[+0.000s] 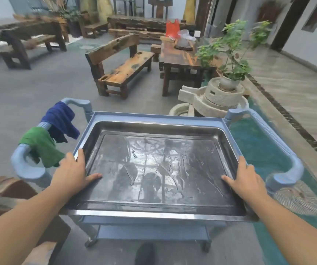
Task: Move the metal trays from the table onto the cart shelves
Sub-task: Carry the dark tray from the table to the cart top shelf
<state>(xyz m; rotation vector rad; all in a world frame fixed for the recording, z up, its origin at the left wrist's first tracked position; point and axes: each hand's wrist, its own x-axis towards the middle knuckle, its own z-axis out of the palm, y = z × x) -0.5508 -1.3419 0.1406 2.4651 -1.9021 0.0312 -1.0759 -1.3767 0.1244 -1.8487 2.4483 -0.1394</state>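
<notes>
Cart handles (276,139) hem the tray's (154,169) sides, 2 cloths (62,121) draping the left; above it lies open.

Left hand (71,170), right hand (248,179), thumbs inward

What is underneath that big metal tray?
The cart's top shelf, whose blue rim shows around the tray. Below that, a lower shelf and wheels peek out. The top shelf's surface itself is covered.

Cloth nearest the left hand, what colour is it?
The cloth is green, best seen in the head view.
</notes>
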